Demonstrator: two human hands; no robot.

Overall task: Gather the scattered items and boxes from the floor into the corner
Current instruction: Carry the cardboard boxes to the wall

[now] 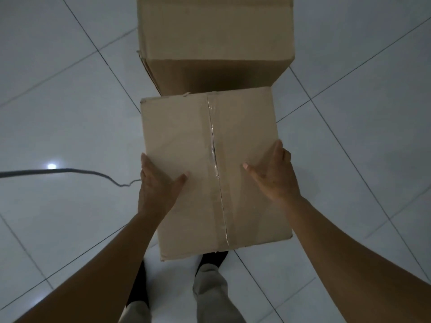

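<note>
From the head camera, a person is holding a smaller brown cardboard box [182, 127], sealed along its top with a strip of clear tape [215, 159], between both bare hands. The left hand [156, 185] is clasping the box's left edge, its thumb spreading across the top panel while its fingers are dropping out of sight down the side. The right hand [275, 176] is doing the same on the right edge, thumb pointing inward on the top and fingers curling over the rim. The box is sitting squarely between the two hands and reaching beyond the fingertips toward a larger brown cardboard box [214, 33], which is standing on the glossy white tiled floor [70, 89] straight ahead of both hands; whether the two boxes are touching cannot be told. Below the wrists, the held box is covering part of the person's dark socks [212, 258] and pale trousers [210, 287]. Out beyond the left hand, a thin dark cable [70, 170] is lying across the tiles, ending just beside the knuckles
</note>
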